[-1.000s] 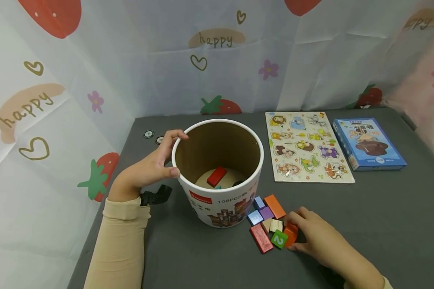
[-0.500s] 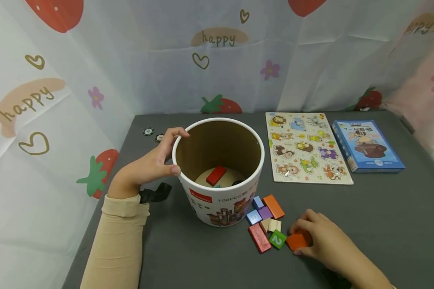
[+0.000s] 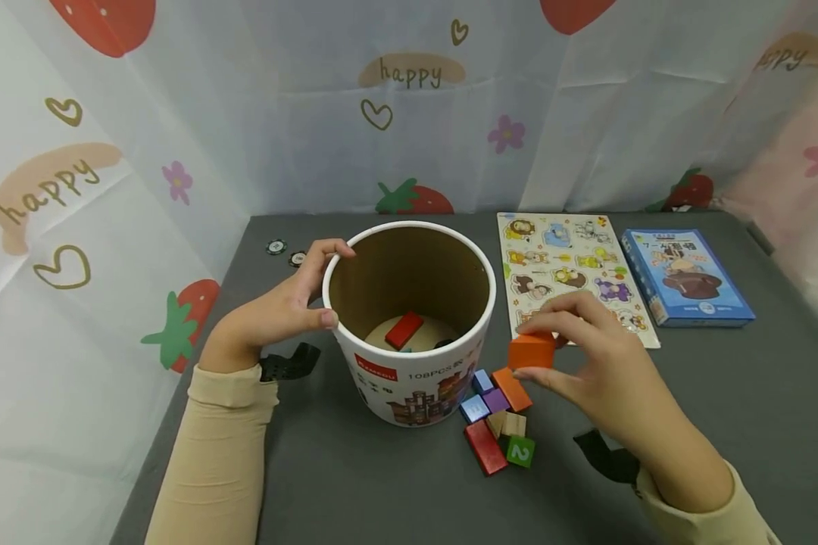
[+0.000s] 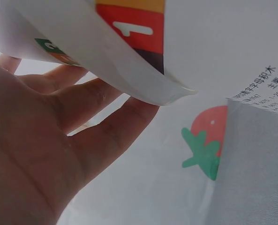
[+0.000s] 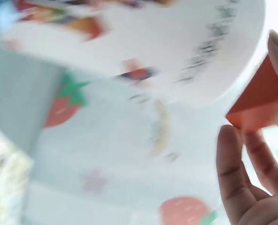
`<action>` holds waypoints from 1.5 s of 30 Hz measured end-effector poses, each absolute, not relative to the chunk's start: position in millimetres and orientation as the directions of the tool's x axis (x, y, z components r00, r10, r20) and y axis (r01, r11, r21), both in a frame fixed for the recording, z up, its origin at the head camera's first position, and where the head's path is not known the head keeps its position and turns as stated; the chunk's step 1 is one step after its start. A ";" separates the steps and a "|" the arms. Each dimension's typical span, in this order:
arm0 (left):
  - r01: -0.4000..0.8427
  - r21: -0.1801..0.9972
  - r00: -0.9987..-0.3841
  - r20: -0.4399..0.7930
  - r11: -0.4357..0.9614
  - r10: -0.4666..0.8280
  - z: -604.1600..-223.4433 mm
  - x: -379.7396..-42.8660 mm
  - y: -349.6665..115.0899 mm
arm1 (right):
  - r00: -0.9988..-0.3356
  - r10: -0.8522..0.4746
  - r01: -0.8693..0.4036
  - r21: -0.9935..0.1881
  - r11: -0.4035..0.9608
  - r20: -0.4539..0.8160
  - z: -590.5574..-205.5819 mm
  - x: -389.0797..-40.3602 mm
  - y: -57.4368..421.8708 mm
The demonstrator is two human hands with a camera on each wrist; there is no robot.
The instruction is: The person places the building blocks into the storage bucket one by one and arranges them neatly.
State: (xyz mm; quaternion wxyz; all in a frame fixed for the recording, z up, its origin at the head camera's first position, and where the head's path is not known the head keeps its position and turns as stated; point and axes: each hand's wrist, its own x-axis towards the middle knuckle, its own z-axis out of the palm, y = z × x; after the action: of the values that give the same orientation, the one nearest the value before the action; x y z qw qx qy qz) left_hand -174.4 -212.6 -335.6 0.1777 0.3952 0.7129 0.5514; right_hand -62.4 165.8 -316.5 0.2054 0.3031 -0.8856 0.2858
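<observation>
My left hand (image 3: pixel 273 314) grips the rim of a white printed bucket (image 3: pixel 419 378) at its left side, fingertips on the rim. In the left wrist view, its fingers (image 4: pixel 115 136) lie along the bucket's outer wall. Between thumb and fingers, my right hand (image 3: pixel 596 359) pinches an orange block (image 3: pixel 532 352), raised beside the bucket's right side. That block shows a triangular face in the right wrist view. Below it on the table lies a cluster: a red block (image 3: pixel 485 448), a green block (image 3: pixel 521 451) marked 2, an orange block (image 3: pixel 513 389), and several smaller blue, purple and wooden ones.
A red block (image 3: pixel 404 331) lies on the bucket's floor, near a dark piece. An animal puzzle board (image 3: pixel 566 261) and a blue box (image 3: pixel 702 280) lie at the back right. Two round chips, one (image 3: pixel 276 247) farther left, rest behind my left hand. A printed curtain encloses the table.
My right hand has lifted the orange block off the table, away from the cluster, and brought it up and left toward the bucket. The left hand keeps its place on the rim.
</observation>
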 end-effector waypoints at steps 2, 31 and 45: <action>0.368 0.926 -0.624 0.184 0.078 0.759 -334.8 -174.2 -212.6 | -0.692 -0.418 -0.698 -0.396 0.597 0.589 -299.3 -66.5 154.1; 0.377 0.922 -0.620 0.182 0.087 0.763 -331.2 -173.9 -218.2 | -0.743 -0.613 -0.652 -0.499 0.571 0.269 -269.5 -145.7 71.6; 0.375 0.925 -0.613 0.194 0.066 0.766 -334.4 -174.9 -213.3 | -0.817 -0.296 -0.559 -0.552 0.619 0.495 -311.6 -83.6 144.7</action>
State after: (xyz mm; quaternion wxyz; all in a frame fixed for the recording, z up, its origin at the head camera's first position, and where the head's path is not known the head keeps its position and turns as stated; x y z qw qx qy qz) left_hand -174.9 -213.3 -334.4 0.1771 0.4026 0.7082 0.5523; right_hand -83.6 144.7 -311.6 0.1811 0.2426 -0.8812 0.3631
